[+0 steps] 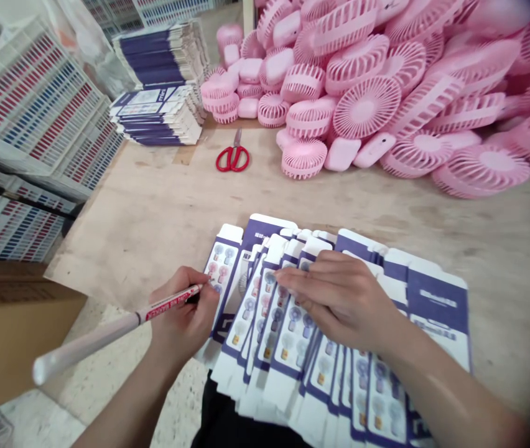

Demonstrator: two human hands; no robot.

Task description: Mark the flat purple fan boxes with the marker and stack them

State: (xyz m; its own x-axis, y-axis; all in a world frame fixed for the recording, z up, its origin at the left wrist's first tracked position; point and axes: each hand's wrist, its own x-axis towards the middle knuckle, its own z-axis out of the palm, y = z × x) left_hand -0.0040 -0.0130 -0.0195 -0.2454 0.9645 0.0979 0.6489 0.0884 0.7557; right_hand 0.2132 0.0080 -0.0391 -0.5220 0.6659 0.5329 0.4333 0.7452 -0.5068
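Note:
My left hand [185, 314] is closed around a white marker pen [101, 339] with a red label. Its tip end points at the leftmost flat printed box [221, 264], near the small pictures of fans on it. Across the table edge lies a fanned-out row of flattened purple-and-white boxes [288, 336], overlapping one another. My right hand [339, 295] rests on top of this row, fingers stretched toward the left and lying on the cartons. Part of the row is hidden under my right forearm.
Pink handheld fans [367, 106] are heaped at the back right. Red-handled scissors [232, 157] lie mid-table, beside a stack of folded boxes [157, 112]. White plastic crates [36, 99] stand at the left, above a cardboard box [13, 336].

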